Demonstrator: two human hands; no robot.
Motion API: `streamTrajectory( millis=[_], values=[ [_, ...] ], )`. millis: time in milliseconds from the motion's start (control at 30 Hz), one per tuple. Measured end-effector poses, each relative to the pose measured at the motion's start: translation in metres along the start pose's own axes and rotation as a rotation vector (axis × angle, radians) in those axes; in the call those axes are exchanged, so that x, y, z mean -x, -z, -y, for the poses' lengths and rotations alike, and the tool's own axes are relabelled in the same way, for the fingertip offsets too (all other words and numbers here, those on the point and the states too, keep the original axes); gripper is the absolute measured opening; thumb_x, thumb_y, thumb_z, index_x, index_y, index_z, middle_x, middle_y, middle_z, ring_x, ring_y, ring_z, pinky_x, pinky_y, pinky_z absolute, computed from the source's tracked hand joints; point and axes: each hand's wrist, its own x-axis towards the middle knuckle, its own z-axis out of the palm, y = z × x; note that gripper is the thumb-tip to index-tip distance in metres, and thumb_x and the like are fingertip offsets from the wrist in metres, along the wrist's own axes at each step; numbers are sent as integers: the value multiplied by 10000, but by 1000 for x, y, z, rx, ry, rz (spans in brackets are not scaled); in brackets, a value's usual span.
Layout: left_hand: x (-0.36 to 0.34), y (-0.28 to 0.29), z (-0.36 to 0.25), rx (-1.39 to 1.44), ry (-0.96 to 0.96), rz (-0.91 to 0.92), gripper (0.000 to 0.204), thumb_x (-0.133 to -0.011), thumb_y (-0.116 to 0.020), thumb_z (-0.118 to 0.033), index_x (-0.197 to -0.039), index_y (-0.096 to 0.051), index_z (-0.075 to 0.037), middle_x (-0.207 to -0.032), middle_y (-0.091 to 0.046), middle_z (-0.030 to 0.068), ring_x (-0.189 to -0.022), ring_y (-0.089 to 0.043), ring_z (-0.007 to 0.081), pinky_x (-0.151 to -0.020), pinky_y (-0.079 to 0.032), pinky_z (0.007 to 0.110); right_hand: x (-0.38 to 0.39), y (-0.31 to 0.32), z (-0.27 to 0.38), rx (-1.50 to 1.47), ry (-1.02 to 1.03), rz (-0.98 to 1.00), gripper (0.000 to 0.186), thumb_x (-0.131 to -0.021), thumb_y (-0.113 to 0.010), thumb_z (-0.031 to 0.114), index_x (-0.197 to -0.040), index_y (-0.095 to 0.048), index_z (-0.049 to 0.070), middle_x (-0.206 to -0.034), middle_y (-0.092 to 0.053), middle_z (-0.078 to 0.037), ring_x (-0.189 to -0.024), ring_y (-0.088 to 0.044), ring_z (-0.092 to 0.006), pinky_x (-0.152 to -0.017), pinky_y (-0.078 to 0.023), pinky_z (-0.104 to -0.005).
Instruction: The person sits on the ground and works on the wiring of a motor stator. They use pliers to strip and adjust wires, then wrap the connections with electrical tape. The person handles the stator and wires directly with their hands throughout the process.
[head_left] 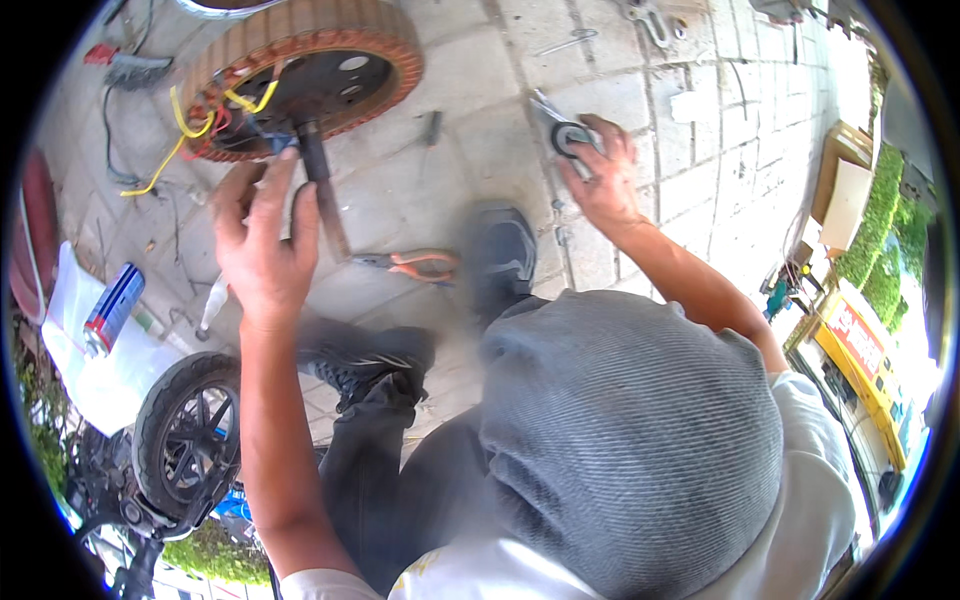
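Note:
My left hand [265,235] is by a round motor core [405,60] with rusty-brown windings round its rim. Its fingers are spread and reach to a small blue piece beside the core's shaft [325,190]; nothing shows in its grip. Yellow wires [185,120] stick out of the core. Low over the paving at the right, my right hand [605,180] has its fingers curled on a black ring-shaped thing [561,137]. Slim silver metal pieces [545,104] point away from it; whether they are joined to the ring is unclear.
Orange-handled pliers [420,265] lie near my shoes [500,250]. At the left are a wire brush [135,72], a spray can [113,308] on white plastic [75,370], a small bottle [214,303] and a tyred wheel [190,430]. Spanners [655,25] lie far off; a cardboard box [845,190] stands right.

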Motion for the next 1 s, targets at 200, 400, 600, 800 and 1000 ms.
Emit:
streamTrajectory(
  millis=[200,400,600,800,1000],
  values=[
    [6,2,4,-2,2,58,439,-787,-739,-37,-1212,-652,-110,-1098,-579,149,-971,-582,297,-839,-486,373,-34,30,37,-125,7,28,225,-768,-745,209,-935,-678,73,-1128,-591,-120,-1003,-553,-294,-861,-419,-421],
    [10,6,6,-10,0,60,437,-796,-723,-27,-1218,-651,-117,-1104,-582,151,-965,-590,294,-824,-499,367,-136,43,136,-747,-118,400,290,-823,-680,291,-928,-707,22,-813,-662,-137,-711,-621,-229,-659,-498,-358],
    [10,7,8,-56,-31,54,457,-770,-718,-25,-1204,-666,-157,-1097,-590,130,-922,-596,268,-749,-511,347,-149,13,183,-1173,-261,496,237,-811,-664,205,-842,-712,-24,-654,-639,-99,-560,-589,-158,-536,-468,-301],
    [12,9,12,-139,-66,87,563,-691,-712,-13,-1206,-674,-237,-1110,-596,95,-914,-605,247,-716,-521,345,-153,1,195,-1529,-571,650,177,-805,-669,101,-789,-669,-75,-641,-598,-88,-498,-565,-148,-432,-436,-292],
    [5,14,12,-221,-123,130,595,-688,-706,-18,-1235,-656,-247,-1155,-589,76,-909,-604,240,-746,-519,354,-152,-5,192,-1584,-651,700,152,-846,-657,102,-848,-640,-48,-693,-578,-64,-517,-558,-141,-462,-445,-284]
  ],
)
